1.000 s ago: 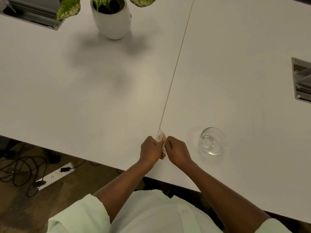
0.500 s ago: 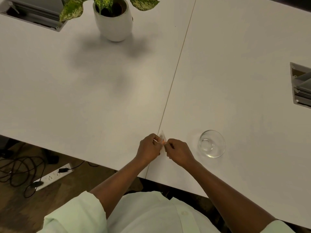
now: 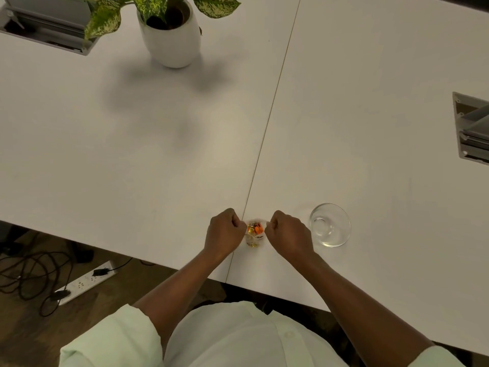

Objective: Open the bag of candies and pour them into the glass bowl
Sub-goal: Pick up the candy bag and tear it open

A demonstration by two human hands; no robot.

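A small clear bag of candies (image 3: 254,232) hangs between my two hands just above the white table's front edge; orange and gold wrappers show through it. My left hand (image 3: 224,232) pinches the bag's left top edge and my right hand (image 3: 287,232) pinches its right top edge, with the mouth stretched between them. An empty glass bowl (image 3: 330,225) stands on the table just right of my right hand, not touching it.
A potted plant in a white pot (image 3: 171,35) stands at the back of the white table (image 3: 158,144). Metal cable hatches sit at the back left (image 3: 47,27) and the right edge (image 3: 472,128). A power strip (image 3: 84,282) and cables lie on the floor at left.
My hands have pulled apart sideways, stretching the bag's top between them. The candies inside now show between my fists. The bowl has not moved.
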